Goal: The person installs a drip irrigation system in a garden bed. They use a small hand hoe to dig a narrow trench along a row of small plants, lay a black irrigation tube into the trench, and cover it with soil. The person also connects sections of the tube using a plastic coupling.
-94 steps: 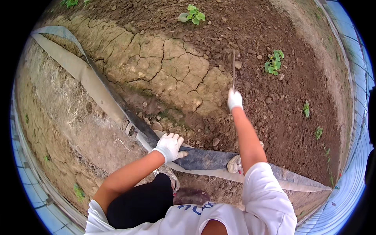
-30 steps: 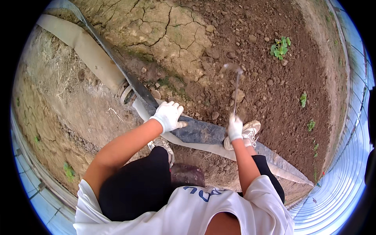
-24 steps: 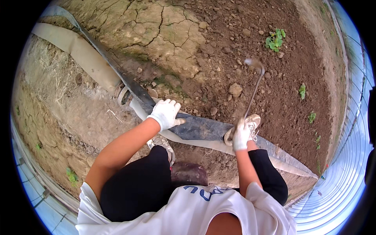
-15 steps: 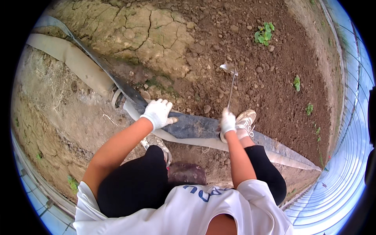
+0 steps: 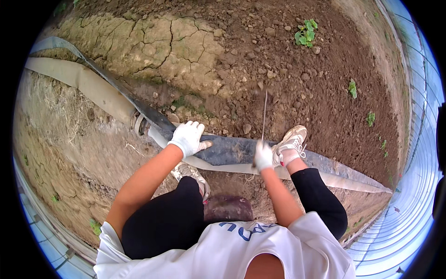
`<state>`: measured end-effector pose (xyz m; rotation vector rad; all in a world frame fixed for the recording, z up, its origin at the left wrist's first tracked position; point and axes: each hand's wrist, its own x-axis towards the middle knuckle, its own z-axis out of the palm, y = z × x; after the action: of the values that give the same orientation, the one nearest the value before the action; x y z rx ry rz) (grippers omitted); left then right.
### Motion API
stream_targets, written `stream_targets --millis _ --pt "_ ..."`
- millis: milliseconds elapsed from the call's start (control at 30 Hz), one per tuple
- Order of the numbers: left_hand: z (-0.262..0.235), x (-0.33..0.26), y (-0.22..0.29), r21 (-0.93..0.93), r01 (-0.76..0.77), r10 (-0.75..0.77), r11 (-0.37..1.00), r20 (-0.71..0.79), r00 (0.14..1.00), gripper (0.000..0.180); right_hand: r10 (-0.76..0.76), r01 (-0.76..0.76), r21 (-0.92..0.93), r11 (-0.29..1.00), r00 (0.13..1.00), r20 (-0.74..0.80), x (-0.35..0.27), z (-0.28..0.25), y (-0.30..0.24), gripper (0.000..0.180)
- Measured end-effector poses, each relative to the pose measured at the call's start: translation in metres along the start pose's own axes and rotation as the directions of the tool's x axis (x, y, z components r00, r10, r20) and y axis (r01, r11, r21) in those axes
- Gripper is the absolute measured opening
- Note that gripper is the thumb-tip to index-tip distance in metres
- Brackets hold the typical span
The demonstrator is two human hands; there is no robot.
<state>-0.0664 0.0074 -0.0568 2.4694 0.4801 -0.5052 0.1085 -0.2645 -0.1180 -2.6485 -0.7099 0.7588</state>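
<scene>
The person crouches over bare soil, both hands in white gloves. The left hand [image 5: 188,138] rests palm down with fingers spread on a dark flat hose [image 5: 232,149] that runs across the ground from upper left to lower right; its grip is wide and closes on nothing. The right hand [image 5: 263,156] is closed in a fist around the lower end of a thin tool handle [image 5: 264,114], which stands nearly upright and reaches up over the loose brown earth; its far end is blurred, so the head cannot be made out. Just beside the right hand a white sneaker [image 5: 291,143] stands on the hose, and another shoe [image 5: 190,173] shows below the left wrist. A pale flat hose [image 5: 79,81] lies alongside the dark one at the left, next to a patch of cracked dry clay [image 5: 153,44]. Small green seedlings [image 5: 305,32] dot the tilled soil at the upper right
</scene>
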Motion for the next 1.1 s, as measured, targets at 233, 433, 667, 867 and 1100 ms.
stream_targets --millis 233,433,667,867,1100 --pt "0.002 0.004 -0.002 0.006 -0.028 0.028 1.000 -0.059 0.998 0.057 0.373 -0.376 0.448 0.812 0.923 0.098 0.168 -0.063 -0.068 0.058" --pt "-0.004 0.005 -0.002 0.007 -0.011 0.011 1.000 -0.007 1.000 0.059 0.297 -0.299 -0.025 0.954 0.953 -0.058 0.039 -0.015 -0.004 0.057" --pt "0.000 0.003 -0.001 -0.021 -0.034 0.034 0.999 -0.020 0.999 0.058 0.415 -0.330 0.611 0.720 0.910 0.003 0.078 -0.052 -0.026 0.048" --pt "0.003 0.000 -0.003 -0.011 -0.010 0.010 1.000 0.000 1.000 0.058 0.155 -0.167 0.099 0.981 0.981 0.121 0.017 -0.006 -0.037 0.052" --pt "-0.004 0.005 -0.002 0.001 -0.008 0.008 1.000 0.030 1.000 0.057 0.151 -0.169 0.108 0.980 0.976 0.155 -0.011 -0.002 -0.001 0.053"
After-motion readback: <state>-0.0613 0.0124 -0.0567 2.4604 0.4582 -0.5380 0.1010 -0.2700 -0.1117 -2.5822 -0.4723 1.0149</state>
